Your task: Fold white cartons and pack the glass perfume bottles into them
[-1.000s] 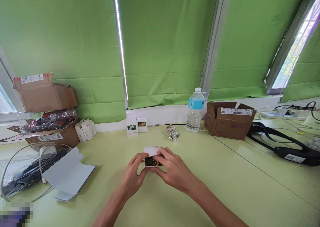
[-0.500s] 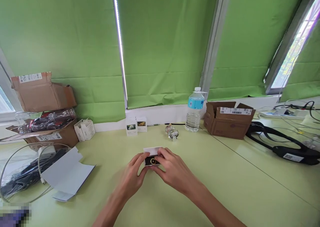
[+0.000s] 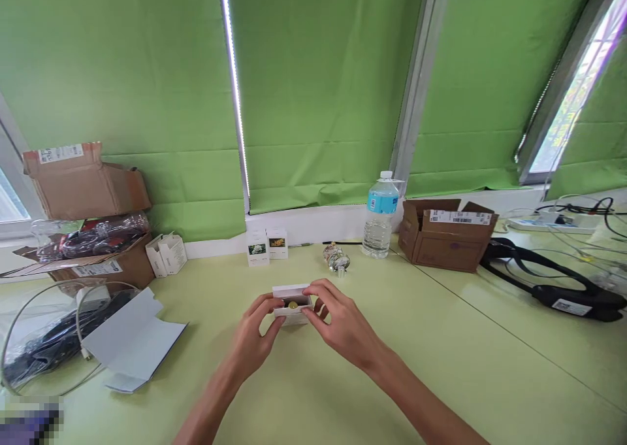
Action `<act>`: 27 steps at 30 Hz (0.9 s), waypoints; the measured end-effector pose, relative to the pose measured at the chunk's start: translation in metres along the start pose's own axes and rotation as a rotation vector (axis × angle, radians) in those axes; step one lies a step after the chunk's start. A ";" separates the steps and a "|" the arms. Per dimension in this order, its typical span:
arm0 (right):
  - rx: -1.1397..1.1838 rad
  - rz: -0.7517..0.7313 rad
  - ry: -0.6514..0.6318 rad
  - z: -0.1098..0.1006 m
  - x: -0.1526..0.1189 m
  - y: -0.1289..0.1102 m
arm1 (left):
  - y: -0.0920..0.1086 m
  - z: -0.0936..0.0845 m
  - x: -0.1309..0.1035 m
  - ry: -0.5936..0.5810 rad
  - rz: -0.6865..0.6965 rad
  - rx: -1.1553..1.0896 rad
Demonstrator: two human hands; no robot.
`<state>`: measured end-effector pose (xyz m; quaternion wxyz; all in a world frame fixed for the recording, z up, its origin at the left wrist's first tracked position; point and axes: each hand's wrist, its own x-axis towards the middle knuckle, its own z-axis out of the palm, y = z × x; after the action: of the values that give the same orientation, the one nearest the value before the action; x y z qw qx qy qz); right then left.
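A small white box (image 3: 294, 319) with its lid raised is held between my two hands, just above or on the table. Inside it shows a round gold-coloured piece (image 3: 292, 305) against a dark inside. My left hand (image 3: 255, 332) grips the box's left side, thumb in front and fingers over the edge. On the right side, my right hand (image 3: 337, 324) pinches the box with its thumb at the front and its fingertips at the lid's edge. Beyond the hands lie small glass bottles (image 3: 337, 260), close together on the table.
Two small picture boxes (image 3: 258, 250) stand by the wall. Right of them are a water bottle (image 3: 381, 219), an open carton (image 3: 443, 242) and a black headset-like strap (image 3: 563, 288). Leftward lie an unfolded white card (image 3: 132, 340), a bagged cable (image 3: 49, 334) and stacked cartons (image 3: 88, 190).
The box has tipped, so its white front face now shows and less of the dark inside does. Both hands have shifted slightly and still hold it.
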<state>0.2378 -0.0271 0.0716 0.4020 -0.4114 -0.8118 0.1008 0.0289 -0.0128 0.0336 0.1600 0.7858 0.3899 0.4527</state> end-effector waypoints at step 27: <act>-0.064 0.078 0.011 0.010 0.000 0.007 | 0.011 0.017 0.000 0.172 -0.325 -0.347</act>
<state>0.2344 -0.0210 0.0610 0.3891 -0.4560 -0.7955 0.0883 0.0481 -0.0186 0.0312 0.3294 0.6324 0.4397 0.5462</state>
